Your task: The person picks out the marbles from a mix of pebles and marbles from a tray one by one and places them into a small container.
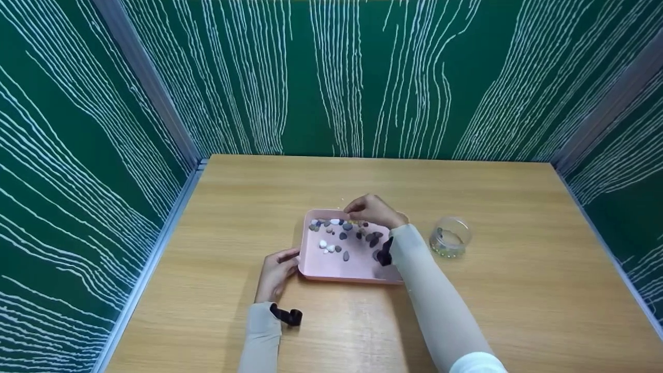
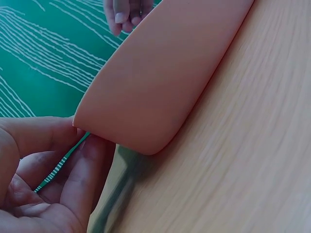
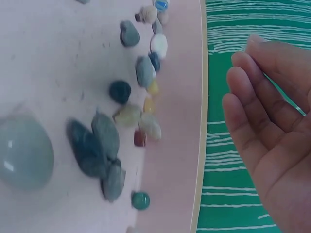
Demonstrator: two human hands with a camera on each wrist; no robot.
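Left hand (image 1: pixel 275 273) fingers pinch pink tray (image 1: pixel 331 267) | pebbles (image 1: pixel 342 235) inside | right hand (image 1: pixel 374 211) fingers relaxed | jar (image 1: pixel 449 237) beside

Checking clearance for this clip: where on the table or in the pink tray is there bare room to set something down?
The table is bare behind the pink tray up to the green wall, and along the near edge right of the right hand's sleeve. The tray's near half is bare. Pebbles crowd its far half; the left hand and glass jar flank it.
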